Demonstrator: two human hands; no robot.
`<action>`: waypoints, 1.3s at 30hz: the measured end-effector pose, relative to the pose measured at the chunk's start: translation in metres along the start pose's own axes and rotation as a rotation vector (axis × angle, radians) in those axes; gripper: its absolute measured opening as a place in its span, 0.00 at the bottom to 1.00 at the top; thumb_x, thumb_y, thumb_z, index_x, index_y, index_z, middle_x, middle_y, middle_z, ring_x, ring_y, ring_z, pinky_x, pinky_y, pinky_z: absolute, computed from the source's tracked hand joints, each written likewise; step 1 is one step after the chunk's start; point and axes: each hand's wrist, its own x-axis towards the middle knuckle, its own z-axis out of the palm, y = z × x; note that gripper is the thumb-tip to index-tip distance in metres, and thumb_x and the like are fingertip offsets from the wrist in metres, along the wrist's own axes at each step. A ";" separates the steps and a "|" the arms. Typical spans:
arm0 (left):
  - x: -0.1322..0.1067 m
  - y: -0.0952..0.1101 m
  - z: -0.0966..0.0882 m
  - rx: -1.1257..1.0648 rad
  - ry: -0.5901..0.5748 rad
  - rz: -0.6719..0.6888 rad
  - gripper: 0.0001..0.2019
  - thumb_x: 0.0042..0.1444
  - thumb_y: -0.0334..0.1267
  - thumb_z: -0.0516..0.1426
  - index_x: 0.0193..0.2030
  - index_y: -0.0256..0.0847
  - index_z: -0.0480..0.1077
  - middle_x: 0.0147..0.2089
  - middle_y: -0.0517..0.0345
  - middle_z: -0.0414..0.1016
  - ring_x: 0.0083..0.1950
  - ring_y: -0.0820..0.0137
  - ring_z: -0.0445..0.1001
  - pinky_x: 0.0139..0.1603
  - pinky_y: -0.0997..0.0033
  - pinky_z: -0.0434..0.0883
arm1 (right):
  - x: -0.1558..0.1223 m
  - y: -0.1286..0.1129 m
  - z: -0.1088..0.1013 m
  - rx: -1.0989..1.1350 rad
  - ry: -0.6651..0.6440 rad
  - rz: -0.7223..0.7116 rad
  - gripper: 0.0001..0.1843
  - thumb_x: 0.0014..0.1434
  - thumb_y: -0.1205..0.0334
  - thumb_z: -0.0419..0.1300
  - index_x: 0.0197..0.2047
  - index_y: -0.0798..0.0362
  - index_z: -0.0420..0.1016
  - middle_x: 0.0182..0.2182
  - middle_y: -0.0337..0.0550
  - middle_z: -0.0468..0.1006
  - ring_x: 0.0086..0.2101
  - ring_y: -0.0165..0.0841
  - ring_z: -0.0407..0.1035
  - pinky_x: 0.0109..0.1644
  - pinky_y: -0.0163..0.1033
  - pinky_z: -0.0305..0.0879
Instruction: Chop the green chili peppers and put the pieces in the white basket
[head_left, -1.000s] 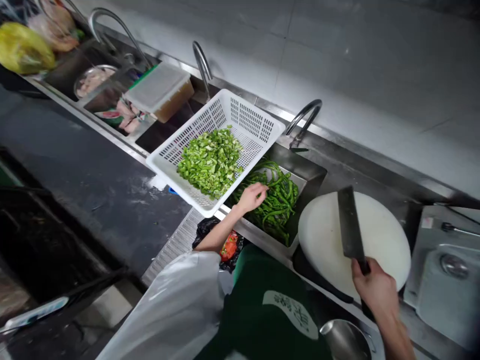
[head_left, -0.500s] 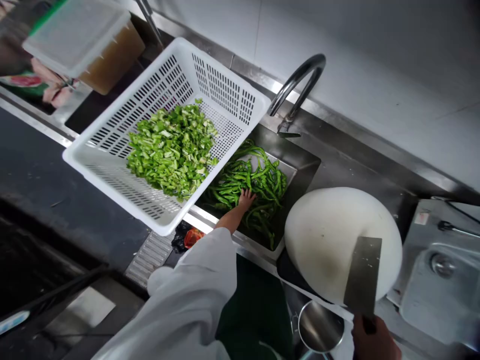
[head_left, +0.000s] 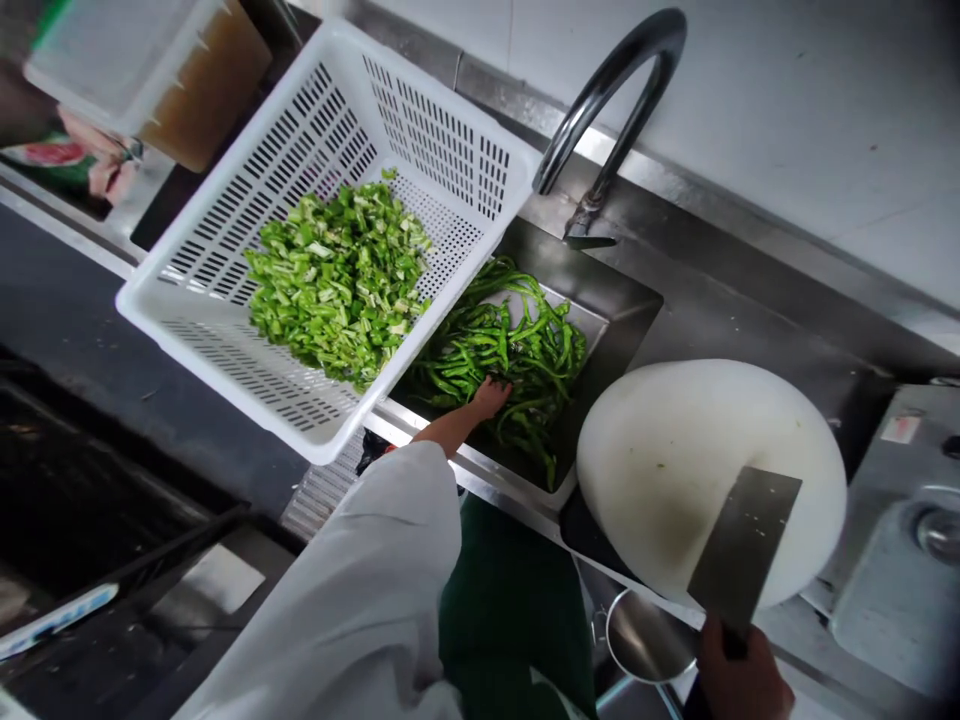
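Looking down through the head view: got the left hand (head_left: pixel 493 396) on the near side of a heap of long, glossy green peppers (head_left: pixel 536 345), piled in a grey stainless-steel sink (head_left: pixel 626 305). Definitely touching them, but can't really tell if closed around any. Well apart from that, gripping the dark handle of a broad, rectangular grey metal cleaver (head_left: pixel 746 545) with the right hand (head_left: pixel 742 675), fist wrapped firmly around it. Holding the blade over the near right part of a thick, round white cutting board (head_left: pixel 652 430); hard to say whether touching it. Just left of the peppers, overlapping the sink in view, a big white slotted plastic basket (head_left: pixel 442 120) with chopped bright green pieces (head_left: pixel 337 280) heaped inside. Behind the sink, a curved chrome faucet (head_left: pixel 600 100). Down below the board, a round shiny metal pot (head_left: pixel 649 640), partly visible.
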 end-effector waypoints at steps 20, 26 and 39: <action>0.043 -0.012 -0.025 0.003 -0.175 -0.034 0.39 0.46 0.34 0.75 0.66 0.44 0.73 0.64 0.36 0.76 0.69 0.47 0.71 0.66 0.47 0.68 | -0.006 -0.002 0.008 0.054 0.040 0.023 0.15 0.61 0.43 0.55 0.32 0.45 0.65 0.26 0.49 0.76 0.27 0.42 0.68 0.32 0.42 0.61; 0.034 -0.016 -0.036 -0.013 -0.245 -0.001 0.35 0.35 0.22 0.74 0.55 0.38 0.80 0.54 0.40 0.83 0.59 0.50 0.80 0.61 0.56 0.74 | -0.007 -0.001 0.015 0.042 0.071 -0.020 0.13 0.63 0.47 0.57 0.32 0.46 0.69 0.25 0.50 0.77 0.27 0.43 0.70 0.32 0.42 0.60; -0.043 -0.009 -0.147 0.002 -0.121 0.162 0.25 0.51 0.36 0.68 0.58 0.45 0.79 0.55 0.50 0.83 0.59 0.56 0.80 0.59 0.67 0.75 | -0.004 0.001 0.023 0.098 0.043 -0.107 0.17 0.67 0.50 0.55 0.42 0.54 0.78 0.30 0.54 0.80 0.28 0.42 0.70 0.34 0.41 0.60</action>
